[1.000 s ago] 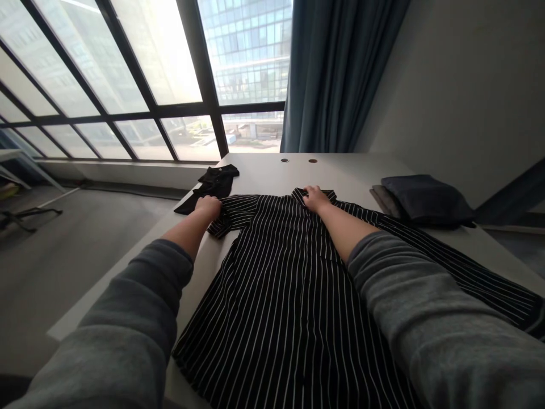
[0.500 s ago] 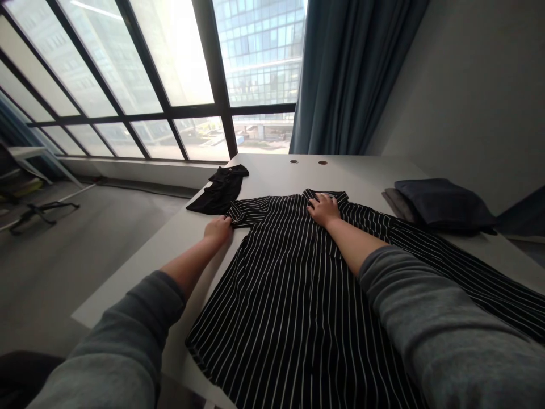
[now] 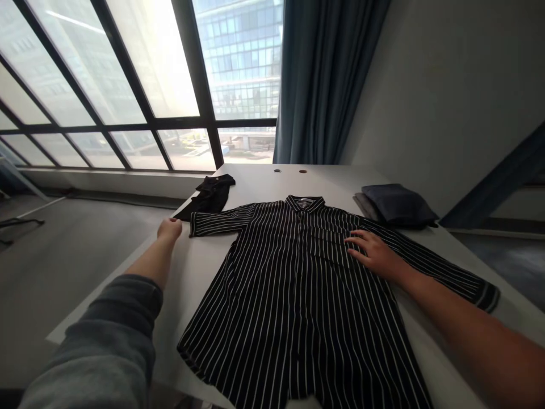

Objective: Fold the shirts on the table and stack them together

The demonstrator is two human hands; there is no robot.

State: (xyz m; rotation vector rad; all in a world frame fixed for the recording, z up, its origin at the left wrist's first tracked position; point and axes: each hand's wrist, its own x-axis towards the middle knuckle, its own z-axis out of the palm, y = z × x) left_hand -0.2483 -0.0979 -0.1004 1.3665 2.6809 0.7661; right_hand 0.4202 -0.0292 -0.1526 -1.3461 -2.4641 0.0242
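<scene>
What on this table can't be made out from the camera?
Head view:
Striped shirt: hem cut off by the bottom edge.
Collar label: too small to read.
Black garment: too dark and bunched to identify.
Folded cloth pile: lower layers hidden by the top piece.

We find a shirt [image 3: 293,295] spread on a table [image 3: 272,176], collar toward the window [image 3: 123,96]. On our far left of the table, just behind the sleeve, lies a folded garment [image 3: 210,196]; on our far right, a stack of folded cloth [image 3: 395,204]. The right hand [image 3: 372,253] lies on the shirt; the left hand [image 3: 169,230] is just beside the cuff, at the table edge. A curtain [image 3: 323,85] hangs right of the window.
</scene>
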